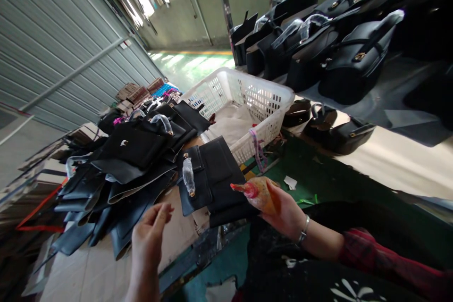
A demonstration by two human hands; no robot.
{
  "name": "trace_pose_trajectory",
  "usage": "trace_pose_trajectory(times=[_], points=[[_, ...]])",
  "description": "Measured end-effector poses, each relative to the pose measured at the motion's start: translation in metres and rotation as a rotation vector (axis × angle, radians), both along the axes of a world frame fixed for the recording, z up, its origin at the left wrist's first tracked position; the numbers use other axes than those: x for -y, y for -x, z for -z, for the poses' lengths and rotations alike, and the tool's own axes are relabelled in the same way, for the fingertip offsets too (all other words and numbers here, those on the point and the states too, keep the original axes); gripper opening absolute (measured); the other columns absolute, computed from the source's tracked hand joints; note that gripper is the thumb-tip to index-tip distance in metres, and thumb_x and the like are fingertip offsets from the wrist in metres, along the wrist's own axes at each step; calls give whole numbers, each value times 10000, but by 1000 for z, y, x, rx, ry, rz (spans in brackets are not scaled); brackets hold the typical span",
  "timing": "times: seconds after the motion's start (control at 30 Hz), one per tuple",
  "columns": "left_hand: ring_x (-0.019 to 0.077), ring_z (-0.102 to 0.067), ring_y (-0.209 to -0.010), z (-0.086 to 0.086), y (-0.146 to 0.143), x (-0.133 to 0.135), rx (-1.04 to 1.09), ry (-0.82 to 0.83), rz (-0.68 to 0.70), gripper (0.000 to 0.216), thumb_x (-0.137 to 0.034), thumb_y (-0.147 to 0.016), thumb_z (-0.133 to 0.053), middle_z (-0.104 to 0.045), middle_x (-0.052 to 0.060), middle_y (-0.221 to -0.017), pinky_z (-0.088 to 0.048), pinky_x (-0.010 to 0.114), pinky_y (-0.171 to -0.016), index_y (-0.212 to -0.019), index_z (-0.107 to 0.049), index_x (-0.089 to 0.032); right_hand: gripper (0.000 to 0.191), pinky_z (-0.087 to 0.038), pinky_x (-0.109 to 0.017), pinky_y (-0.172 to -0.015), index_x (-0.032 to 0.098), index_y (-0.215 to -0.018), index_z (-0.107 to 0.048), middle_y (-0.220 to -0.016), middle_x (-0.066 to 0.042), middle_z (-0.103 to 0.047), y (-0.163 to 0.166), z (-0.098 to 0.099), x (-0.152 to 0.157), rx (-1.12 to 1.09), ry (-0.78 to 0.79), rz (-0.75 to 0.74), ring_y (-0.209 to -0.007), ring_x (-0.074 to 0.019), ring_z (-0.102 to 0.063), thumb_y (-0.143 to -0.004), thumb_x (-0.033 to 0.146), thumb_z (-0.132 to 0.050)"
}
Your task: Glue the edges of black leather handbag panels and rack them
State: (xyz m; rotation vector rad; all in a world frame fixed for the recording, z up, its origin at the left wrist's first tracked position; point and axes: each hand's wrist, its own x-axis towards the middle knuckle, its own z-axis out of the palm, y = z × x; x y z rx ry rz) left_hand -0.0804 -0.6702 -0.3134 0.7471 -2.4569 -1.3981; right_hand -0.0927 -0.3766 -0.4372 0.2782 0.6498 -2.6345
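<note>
My right hand (288, 212) is wrapped round a squeeze bottle (261, 193) of orange-brown content, probably glue, its red nozzle pointing left. Just below the nozzle lies a black leather bag piece (222, 174) near the table's edge. Its flap part (194, 184) carries a plastic-wrapped handle (188, 175) with gold-coloured fittings. My left hand (152, 229) hovers over the table, left of that piece, with thumb and fingers pinched together. Whatever may be between those fingertips is too small to make out.
Black bag pieces (130, 146) are heaped on the table (177, 226) at left. Behind the near piece stands a white plastic basket (262, 99) with pale cloth inside. Finished-looking black bags (361, 56) fill a shelf at right, with more bags (339, 132) below.
</note>
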Motion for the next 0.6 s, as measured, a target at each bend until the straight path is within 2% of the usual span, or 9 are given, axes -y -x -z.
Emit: trace_pose_trajectory(times=[0.07, 0.1, 0.17, 0.23, 0.3, 0.37, 0.43, 0.5, 0.6], points=[[249, -685, -850, -4, 31, -5, -35, -231, -2, 608, -602, -546, -869, -763, 118, -905, -526, 323, -724, -936, -754, -150, 279, -560, -430, -852, 301, -979, -727, -1035, -53, -753, 0, 0, 0, -15, -54, -8, -951, -264, -701, -844, 536, -659], [241, -690, -840, -4, 48, -10, -13, -322, 7, 582, -530, -527, -903, -761, 115, -887, -525, 310, -716, -926, -745, -137, 290, -558, -438, -856, 297, -983, -723, -1036, -57, -752, 0, -1, 0, -20, -71, -9, -960, -272, -699, -842, 541, -658], [209, -679, -715, -2, 78, -24, 135, -525, 95, 448, -390, -570, -905, -733, 110, -771, -525, 288, -653, -859, -736, -92, 304, -553, -443, -870, 291, -975, -719, -1032, -58, -748, 1, -4, 0, -21, -70, 4, -974, -278, -696, -822, 549, -676], [135, -595, -543, -2, 98, -36, 193, -628, 137, 265, -255, -643, -840, -624, 31, -573, -515, 250, -589, -797, -723, -74, 305, -552, -441, -878, 293, -949, -723, -1024, -54, -746, 1, -8, -1, -12, -37, 26, -971, -278, -695, -791, 553, -706], [72, -482, -444, -10, 108, -43, 140, -666, 130, 117, -163, -699, -741, -463, -63, -455, -542, 231, -634, -796, -712, -104, 301, -559, -444, -866, 297, -922, -726, -1009, -53, -744, 1, -13, -5, 0, -8, 45, -952, -278, -694, -774, 558, -723], [50, -423, -420, -26, 108, -46, 30, -711, 123, 114, -123, -720, -670, -374, -99, -427, -579, 262, -761, -825, -709, -147, 298, -563, -453, -863, 293, -922, -723, -1008, -55, -743, 1, -17, -12, 17, 13, 64, -949, -273, -691, -773, 551, -735], [53, -405, -423, -44, 103, -47, -121, -722, 132, 137, -126, -704, -662, -357, -96, -415, -595, 288, -804, -820, -717, -174, 314, -560, -467, -883, 279, -941, -715, -1026, -57, -742, 1, -19, -23, 28, 27, 91, -966, -265, -687, -769, 539, -750], [67, -399, -434, -57, 93, -46, -316, -663, 183, 154, -127, -650, -686, -352, -88, -396, -606, 279, -766, -782, -731, -194, 333, -552, -487, -913, 266, -953, -705, -1042, -57, -742, 1, -19, -35, 23, 33, 130, -981, -258, -685, -761, 531, -764], [83, -479, -466, -51, 71, -39, -508, -498, 237, 159, -94, -523, -735, -475, -66, -430, -613, 281, -701, -629, -705, -208, 322, -543, -502, -937, 260, -950, -697, -1046, -54, -743, 3, -15, -52, -2, -10, 198, -983, -256, -690, -776, 525, -753]])
